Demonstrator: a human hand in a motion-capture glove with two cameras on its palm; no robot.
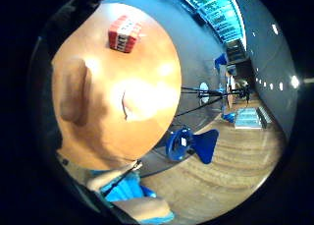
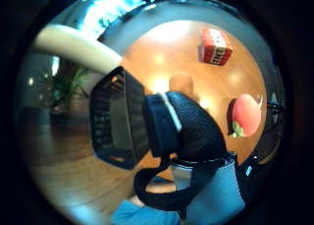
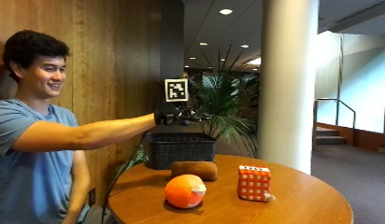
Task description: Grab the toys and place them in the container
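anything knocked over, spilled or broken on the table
Nothing stands out. The orange round plush toy, brown loaf-shaped toy and red-and-white checked block toy sit intact on the round wooden table; the black woven basket stands upright behind them.

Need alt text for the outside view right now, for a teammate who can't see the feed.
A person holds their gloved right hand in the air above a black basket at the far side of a round wooden table. Three toys sit on the table nearer the camera: a brown loaf-shaped toy, an orange round toy and a red-and-white block.
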